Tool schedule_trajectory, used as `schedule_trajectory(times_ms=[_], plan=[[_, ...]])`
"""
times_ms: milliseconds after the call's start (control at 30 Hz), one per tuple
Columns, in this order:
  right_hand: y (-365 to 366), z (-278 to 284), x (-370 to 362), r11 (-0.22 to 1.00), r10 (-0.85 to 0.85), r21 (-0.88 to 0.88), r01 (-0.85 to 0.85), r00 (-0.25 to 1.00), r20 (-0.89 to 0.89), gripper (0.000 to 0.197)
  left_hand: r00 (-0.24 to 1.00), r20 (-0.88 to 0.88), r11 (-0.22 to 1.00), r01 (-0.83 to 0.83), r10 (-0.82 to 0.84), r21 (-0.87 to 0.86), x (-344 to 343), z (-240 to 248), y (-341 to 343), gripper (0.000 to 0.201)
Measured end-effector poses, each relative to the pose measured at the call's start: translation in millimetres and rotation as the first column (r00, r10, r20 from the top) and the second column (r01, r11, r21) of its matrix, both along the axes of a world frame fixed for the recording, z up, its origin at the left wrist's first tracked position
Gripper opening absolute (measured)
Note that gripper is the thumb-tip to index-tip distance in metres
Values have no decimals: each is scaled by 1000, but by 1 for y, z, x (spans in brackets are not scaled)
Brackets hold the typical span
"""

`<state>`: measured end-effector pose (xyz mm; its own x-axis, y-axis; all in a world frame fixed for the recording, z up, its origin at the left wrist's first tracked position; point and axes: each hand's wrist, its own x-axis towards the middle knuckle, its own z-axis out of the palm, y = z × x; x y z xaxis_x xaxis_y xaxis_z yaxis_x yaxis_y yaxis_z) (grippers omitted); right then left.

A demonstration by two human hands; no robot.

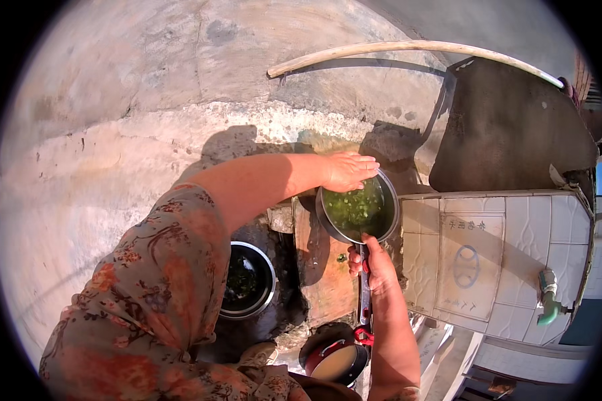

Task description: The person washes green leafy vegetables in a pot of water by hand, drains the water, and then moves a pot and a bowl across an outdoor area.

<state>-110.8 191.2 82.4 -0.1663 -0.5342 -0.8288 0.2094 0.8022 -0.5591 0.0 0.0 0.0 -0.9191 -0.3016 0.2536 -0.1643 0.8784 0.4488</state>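
Observation:
A saucepan (324, 219) with a long handle (364, 294) holds water with chopped green pieces (356, 212) in it. My right hand (377, 264) is closed around the handle near the pan. Over the far rim of the pan, my left hand (346, 172) lies flat with its fingers stretched out and together. I cannot tell whether its palm touches the rim or the water. Left of the saucepan stands a dark pot (273, 281) with a shiny rim and some greens inside.
Below the saucepan is a reddish slab (331, 294). A red-handled pot (352, 374) with a pale inside stands near me. At right is a white-tiled wall (522, 267) with a green tap (548, 311). A long pale pole (415, 45) lies beyond, near a dark panel (508, 127).

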Motion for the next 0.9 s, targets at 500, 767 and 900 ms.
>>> schedule_trajectory(times_ms=[500, 767, 900], plan=[[-13, 11, 25, 995, 37, 95, -32, 998, -54, 42, 1000, 5, 992, 3, -4, 126, 24, -18, -3, 51], [-19, 8, 21, 993, 85, 93, -78, 994, -69, 42, 1000, -8, 992, -26, 28, 123, 26, -27, -5, 50], [-22, 12, 23, 994, 81, 86, -73, 992, -97, 40, 999, -19, 988, -34, 37, 149, 26, -26, -6, 51]])
